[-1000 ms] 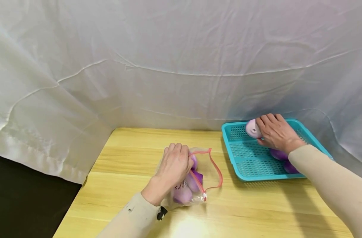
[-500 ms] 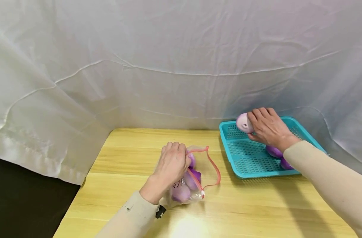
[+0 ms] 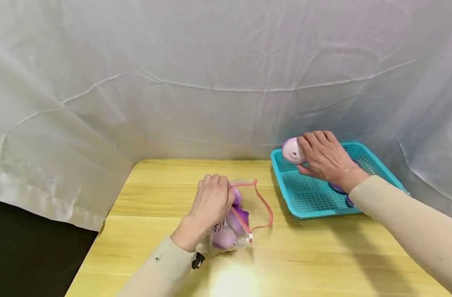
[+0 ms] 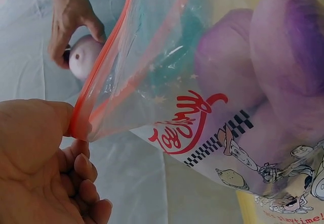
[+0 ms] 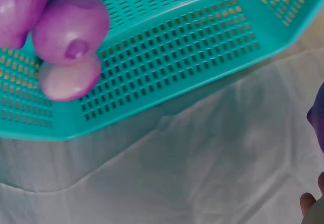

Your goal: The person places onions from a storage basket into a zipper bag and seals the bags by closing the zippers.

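Note:
My left hand [image 3: 211,202] pinches the red zip edge of a clear zip bag [image 4: 167,72] between thumb and fingers. The bag's mouth gapes toward the right, and several purple onions [image 3: 224,236] lie inside it. My right hand [image 3: 324,159] grips another purple onion [image 3: 292,151], its pale end with a small hole facing left. That hand is over the left rear part of a teal plastic basket [image 3: 309,194]. More purple onions [image 5: 76,24] rest at one end of the basket, partly hidden by my right arm in the head view.
Both bag and basket stand on a light wooden table [image 3: 304,264], the basket at the back right. A pale cloth [image 3: 211,115] hangs behind the table and along its sides. Beyond the left edge is a dark area [image 3: 32,247].
My right hand has lifted the gripped onion and moved it left, toward the basket's left rim. The left hand keeps its hold on the bag; the whole head view has shifted slightly.

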The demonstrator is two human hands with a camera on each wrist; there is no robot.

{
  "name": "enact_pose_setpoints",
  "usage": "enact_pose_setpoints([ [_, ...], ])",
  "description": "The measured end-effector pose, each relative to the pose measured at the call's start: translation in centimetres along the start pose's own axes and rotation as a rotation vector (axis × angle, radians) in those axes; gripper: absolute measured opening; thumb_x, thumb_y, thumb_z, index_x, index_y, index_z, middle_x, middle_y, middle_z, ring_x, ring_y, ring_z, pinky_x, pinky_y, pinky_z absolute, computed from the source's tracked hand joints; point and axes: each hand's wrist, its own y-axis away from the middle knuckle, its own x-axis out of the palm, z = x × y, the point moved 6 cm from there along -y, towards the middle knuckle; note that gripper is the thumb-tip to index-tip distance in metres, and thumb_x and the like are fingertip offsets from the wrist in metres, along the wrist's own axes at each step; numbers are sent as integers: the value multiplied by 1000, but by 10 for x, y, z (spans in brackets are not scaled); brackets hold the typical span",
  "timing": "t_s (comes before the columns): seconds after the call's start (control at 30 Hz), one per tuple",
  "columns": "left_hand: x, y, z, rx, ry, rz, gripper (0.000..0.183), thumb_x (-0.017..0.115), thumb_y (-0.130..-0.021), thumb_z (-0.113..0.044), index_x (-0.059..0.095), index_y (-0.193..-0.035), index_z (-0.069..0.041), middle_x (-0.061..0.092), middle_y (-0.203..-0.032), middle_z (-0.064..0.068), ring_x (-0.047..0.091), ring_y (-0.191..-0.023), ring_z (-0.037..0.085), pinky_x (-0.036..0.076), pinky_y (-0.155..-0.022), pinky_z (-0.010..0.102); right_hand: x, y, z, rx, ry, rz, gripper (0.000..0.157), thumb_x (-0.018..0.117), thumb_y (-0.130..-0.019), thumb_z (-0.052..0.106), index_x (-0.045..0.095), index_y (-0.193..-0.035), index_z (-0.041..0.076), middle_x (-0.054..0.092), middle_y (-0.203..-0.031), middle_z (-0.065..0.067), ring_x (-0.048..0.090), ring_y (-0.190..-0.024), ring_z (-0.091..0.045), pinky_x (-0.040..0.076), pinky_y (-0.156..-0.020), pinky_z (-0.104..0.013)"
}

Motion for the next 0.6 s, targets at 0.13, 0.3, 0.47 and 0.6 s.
enact_pose_setpoints([
  [0.13, -2, 0, 1, -5, 5, -6, 17, 55, -93, -25, 52, -80, -14, 44, -73, -1, 38, -72, 20, 31, -66, 31, -11, -7, 11, -1, -23, -36, 81, 66, -70, 57, 45, -122, -2, 49, -110, -22, 47, -99, -40, 40, -86, -53],
  [0.3, -4, 0, 2, -14, 15, -8, 17, 55, -92, -24, 51, -79, -14, 44, -73, 0, 38, -71, 20, 31, -66, 32, -23, -13, 28, -17, -46, -61, 80, 64, -71, 55, 43, -124, -1, 49, -111, -21, 46, -100, -39, 40, -86, -53],
  [0.47, -4, 1, 3, -31, 20, 13, 16, 53, -92, -25, 50, -80, -15, 43, -74, -1, 38, -73, 20, 31, -68, 32, -33, -17, 46, -40, -71, -100, 78, 64, -71, 54, 44, -123, -1, 50, -111, -21, 47, -100, -40, 40, -87, -53],
  [0.6, -5, 1, 3, -34, 24, 15, 16, 53, -92, -24, 50, -79, -15, 44, -74, -1, 38, -73, 20, 32, -68, 32, -39, -20, 58, -56, -81, -121, 77, 63, -72, 54, 45, -123, -1, 51, -111, -20, 48, -99, -40, 40, -87, -52],
])
